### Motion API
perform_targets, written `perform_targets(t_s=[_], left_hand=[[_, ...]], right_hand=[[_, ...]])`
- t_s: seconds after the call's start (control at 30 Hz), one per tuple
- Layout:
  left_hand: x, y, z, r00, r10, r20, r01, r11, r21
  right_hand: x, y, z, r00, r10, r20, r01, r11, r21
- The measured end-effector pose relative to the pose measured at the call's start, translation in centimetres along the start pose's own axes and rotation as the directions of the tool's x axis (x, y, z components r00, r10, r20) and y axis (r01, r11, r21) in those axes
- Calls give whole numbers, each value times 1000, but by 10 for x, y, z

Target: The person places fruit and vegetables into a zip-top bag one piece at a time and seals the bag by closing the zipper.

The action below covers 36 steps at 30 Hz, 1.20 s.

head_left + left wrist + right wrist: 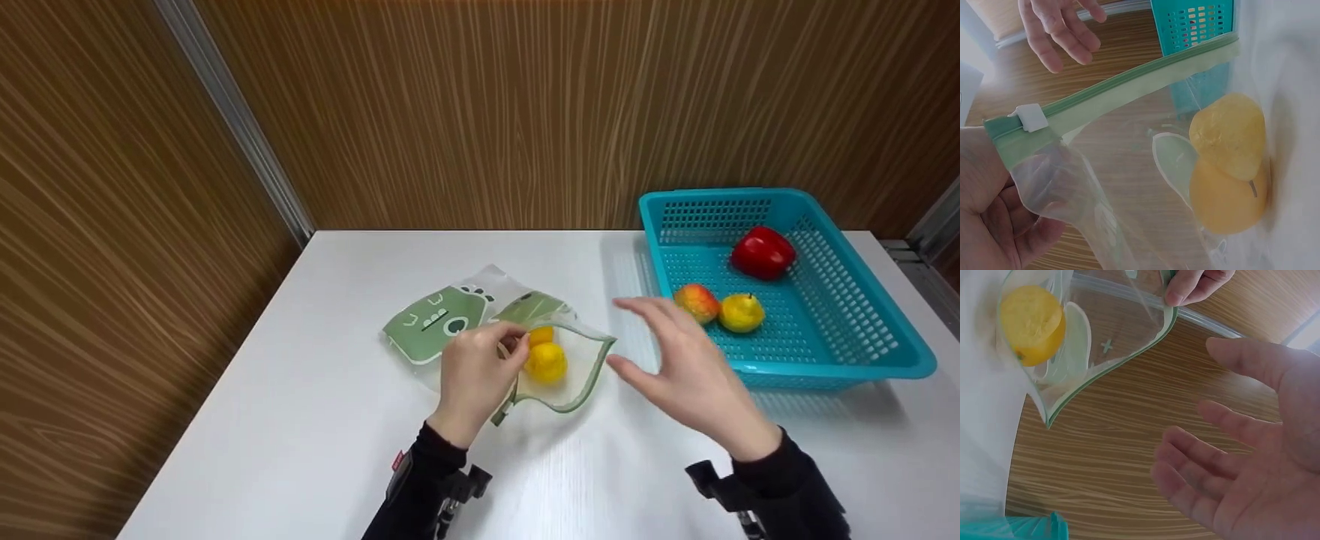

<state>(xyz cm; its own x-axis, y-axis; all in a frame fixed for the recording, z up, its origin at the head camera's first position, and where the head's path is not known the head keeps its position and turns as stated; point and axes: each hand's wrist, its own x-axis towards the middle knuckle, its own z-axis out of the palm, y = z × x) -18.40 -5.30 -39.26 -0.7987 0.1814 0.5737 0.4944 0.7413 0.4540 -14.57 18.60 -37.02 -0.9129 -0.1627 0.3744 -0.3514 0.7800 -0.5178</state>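
My left hand [480,367] pinches the green-edged rim of a clear zip bag [585,379], close to the white slider [1032,117] seen in the left wrist view. The bag's mouth gapes toward the right. Inside it lie two yellow fruits: a lumpy, pale yellow one [1229,135] and a smoother orange-yellow one [1224,199], touching each other. To the right of the bag, my right hand [686,371] hovers with fingers spread and nothing in its grasp, between the bag and the basket.
A second bag with a green cartoon face [435,326] lies flat at the left. On the right stands a turquoise basket [832,371] holding a red bell pepper [763,253], a red-orange fruit [697,302] and a yellow pear [742,313]. Wood-grain panels [480,112] rise behind the white table [300,420].
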Motion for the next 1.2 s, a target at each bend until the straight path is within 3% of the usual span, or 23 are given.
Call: perform_targets(t_s=[0.17,0.33,0.6,0.87,1.2], left_hand=[[1,2,3,1000,-1,7,1,1000,-4],[0,3,3,1000,-1,10,1,1000,-10],[0,0,0,1000,8,5,-8,1000,10],[0,-1,-1,1000,3,7,-3,1000,8],[-1,-1,0,1000,5,19,-5,1000,-8]], right_hand=[[-3,23,-13,992,54,-116,-55,998,-7],[-5,52,-25,985,138,-103,-145,988,-60],[-7,94,-41,966,258,-19,-258,956,-141],[14,126,-55,939,327,103,-303,933,-194],[36,162,-67,860,383,337,-298,913,-278]])
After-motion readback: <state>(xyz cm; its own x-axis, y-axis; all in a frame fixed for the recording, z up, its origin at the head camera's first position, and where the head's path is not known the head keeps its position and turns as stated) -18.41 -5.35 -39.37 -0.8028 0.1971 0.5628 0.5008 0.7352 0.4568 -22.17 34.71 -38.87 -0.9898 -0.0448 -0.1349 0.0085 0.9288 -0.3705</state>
